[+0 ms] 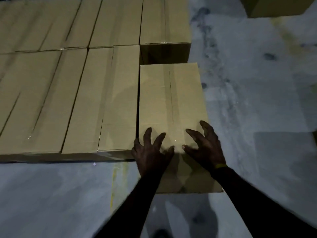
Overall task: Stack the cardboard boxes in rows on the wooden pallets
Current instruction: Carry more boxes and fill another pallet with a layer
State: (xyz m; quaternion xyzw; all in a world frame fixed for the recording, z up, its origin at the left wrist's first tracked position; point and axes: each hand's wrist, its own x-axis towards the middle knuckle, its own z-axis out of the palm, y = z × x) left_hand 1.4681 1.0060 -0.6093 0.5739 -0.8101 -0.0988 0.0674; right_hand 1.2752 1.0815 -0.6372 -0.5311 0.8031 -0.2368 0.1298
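From my feed, the left side is filled with rows of cardboard boxes (68,74) packed edge to edge, their flat tan tops matte and faintly ribbed, each split by a dark centre seam where the flaps meet. I cannot see any pallet under them; only a shadowed lower edge shows along the near side. Below that edge lies the floor (51,194), pale grey concrete with a chalky, mottled surface and a faded yellow streak. Moving right, one long rectangular box (171,100) sits at the right end of the near row, touching its neighbour on the left but sticking out nearer to me than the rest, with a dark gap between its far end and the far-row box (164,21) behind it. Its top shows the same centre seam and a smooth taped band. The left hand (151,152) rests at the near left corner of this box, fingers spread and bent, tips on the cardboard top; its grip is not wrapped around anything. The right hand (204,143) sits just beside it on the near right part of the top, fingers likewise splayed and clawed, a thin yellow band (221,166) at the wrist. Further right the concrete is blotched with dark scuffs, and another box corner (274,7) shows top right.
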